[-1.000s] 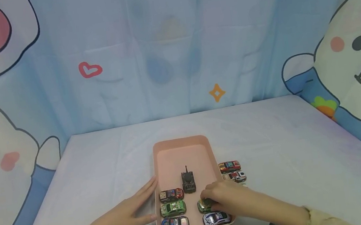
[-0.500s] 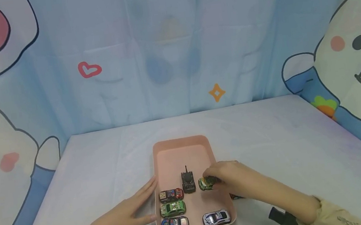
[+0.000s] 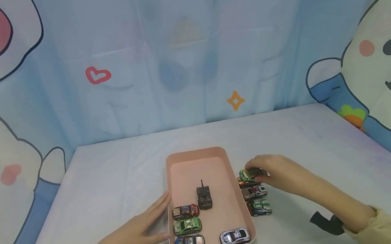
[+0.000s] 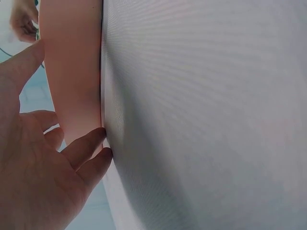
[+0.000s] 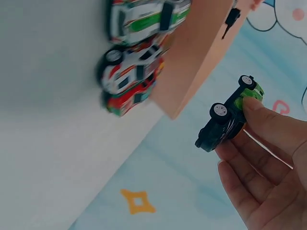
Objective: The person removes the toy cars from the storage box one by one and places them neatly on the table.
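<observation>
My right hand pinches a green and black toy car between thumb and fingers, held above the row of toy cars on the right of the pink tray. That row has a red car, a white and red car and a green and white car. Straight fingers of my left hand rest against the tray's left wall, also seen in the left wrist view. Inside the tray stand a dark toy tank, several cars at the left, and a white and purple car at the lower right.
A white cloth covers the table around the tray. Behind it hangs a blue curtain with cartoon figures. A black strap-like piece shows beside my right forearm.
My right hand has lifted the green and black car from the tray's lower right and carried it over the right wall, up and to the right. The left hand stays in place.
</observation>
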The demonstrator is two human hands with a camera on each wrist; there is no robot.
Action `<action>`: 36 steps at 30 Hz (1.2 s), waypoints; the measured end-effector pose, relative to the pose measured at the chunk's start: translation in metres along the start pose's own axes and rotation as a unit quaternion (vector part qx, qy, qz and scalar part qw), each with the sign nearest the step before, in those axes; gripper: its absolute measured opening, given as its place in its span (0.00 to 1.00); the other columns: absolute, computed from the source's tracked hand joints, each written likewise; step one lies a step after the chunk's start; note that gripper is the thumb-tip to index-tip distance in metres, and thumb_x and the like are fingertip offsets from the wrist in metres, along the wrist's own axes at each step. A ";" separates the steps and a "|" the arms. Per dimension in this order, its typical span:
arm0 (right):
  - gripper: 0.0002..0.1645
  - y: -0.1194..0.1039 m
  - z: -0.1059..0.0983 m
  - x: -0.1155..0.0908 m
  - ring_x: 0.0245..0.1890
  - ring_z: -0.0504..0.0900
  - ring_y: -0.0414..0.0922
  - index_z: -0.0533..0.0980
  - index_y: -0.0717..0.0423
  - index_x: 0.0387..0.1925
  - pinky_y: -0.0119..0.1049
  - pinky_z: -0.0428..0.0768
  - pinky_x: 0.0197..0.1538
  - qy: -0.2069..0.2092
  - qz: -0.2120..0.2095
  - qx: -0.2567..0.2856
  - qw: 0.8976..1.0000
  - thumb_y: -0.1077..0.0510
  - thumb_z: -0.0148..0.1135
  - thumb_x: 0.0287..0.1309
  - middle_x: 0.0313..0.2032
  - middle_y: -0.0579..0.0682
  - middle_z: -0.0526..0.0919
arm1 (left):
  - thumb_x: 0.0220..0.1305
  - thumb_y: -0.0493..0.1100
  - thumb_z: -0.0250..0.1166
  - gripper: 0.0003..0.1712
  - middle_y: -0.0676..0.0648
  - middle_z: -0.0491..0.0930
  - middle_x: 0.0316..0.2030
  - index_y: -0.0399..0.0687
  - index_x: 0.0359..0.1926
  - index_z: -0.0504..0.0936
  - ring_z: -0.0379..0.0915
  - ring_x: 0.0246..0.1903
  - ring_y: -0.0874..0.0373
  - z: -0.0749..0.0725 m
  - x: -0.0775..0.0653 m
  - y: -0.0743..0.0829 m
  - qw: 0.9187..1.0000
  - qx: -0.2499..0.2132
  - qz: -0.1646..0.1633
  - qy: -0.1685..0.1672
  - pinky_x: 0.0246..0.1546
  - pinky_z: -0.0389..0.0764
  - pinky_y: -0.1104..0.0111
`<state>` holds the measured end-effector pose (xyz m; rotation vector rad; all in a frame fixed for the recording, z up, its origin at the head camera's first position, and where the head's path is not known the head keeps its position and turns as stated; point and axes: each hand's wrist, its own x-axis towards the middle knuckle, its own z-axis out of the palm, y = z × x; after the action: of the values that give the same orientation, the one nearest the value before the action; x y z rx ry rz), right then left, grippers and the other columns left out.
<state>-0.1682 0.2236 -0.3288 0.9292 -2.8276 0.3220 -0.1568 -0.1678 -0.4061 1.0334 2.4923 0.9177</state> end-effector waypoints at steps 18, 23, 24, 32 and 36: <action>0.16 0.061 0.019 -0.019 0.34 0.80 0.45 0.80 0.57 0.34 0.41 0.81 0.38 -0.030 0.056 0.022 0.998 0.71 0.72 0.41 0.32 0.45 0.82 | 0.61 0.62 0.59 0.49 0.58 0.35 0.72 0.59 0.74 0.42 0.44 0.67 0.50 -0.001 0.001 0.000 1.000 0.000 -0.005 -0.003 0.62 0.56 0.49; 0.15 0.068 0.026 -0.021 0.34 0.80 0.45 0.79 0.56 0.33 0.42 0.80 0.37 -0.046 0.065 0.027 0.996 0.71 0.71 0.41 0.31 0.43 0.81 | 0.61 0.62 0.59 0.49 0.56 0.36 0.72 0.57 0.74 0.42 0.45 0.67 0.48 0.000 0.000 0.001 1.000 -0.001 0.002 -0.001 0.61 0.56 0.48; 0.15 0.068 0.027 -0.021 0.34 0.80 0.45 0.79 0.56 0.33 0.42 0.80 0.38 -0.051 0.068 0.028 0.996 0.71 0.71 0.41 0.31 0.43 0.81 | 0.61 0.62 0.59 0.49 0.56 0.36 0.72 0.57 0.74 0.43 0.45 0.67 0.48 0.000 0.000 0.000 1.000 -0.002 0.003 0.000 0.61 0.56 0.47; 0.15 0.067 0.032 -0.019 0.35 0.80 0.46 0.79 0.56 0.34 0.45 0.80 0.40 -0.077 0.097 0.031 0.992 0.71 0.71 0.41 0.32 0.44 0.81 | 0.62 0.61 0.59 0.49 0.56 0.36 0.72 0.57 0.74 0.43 0.44 0.67 0.48 0.001 0.000 -0.001 1.000 -0.004 0.004 0.000 0.61 0.56 0.47; 0.16 0.066 0.034 -0.019 0.34 0.79 0.45 0.79 0.56 0.33 0.43 0.80 0.39 -0.086 0.101 0.025 0.991 0.71 0.72 0.40 0.30 0.43 0.80 | 0.61 0.62 0.59 0.49 0.55 0.36 0.72 0.58 0.74 0.42 0.44 0.67 0.48 0.000 0.000 -0.001 1.000 -0.003 0.001 -0.002 0.61 0.56 0.47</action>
<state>-0.1955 0.2780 -0.3758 0.7114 -3.0929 0.3532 -0.1571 -0.1677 -0.4067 1.0351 2.4848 0.9225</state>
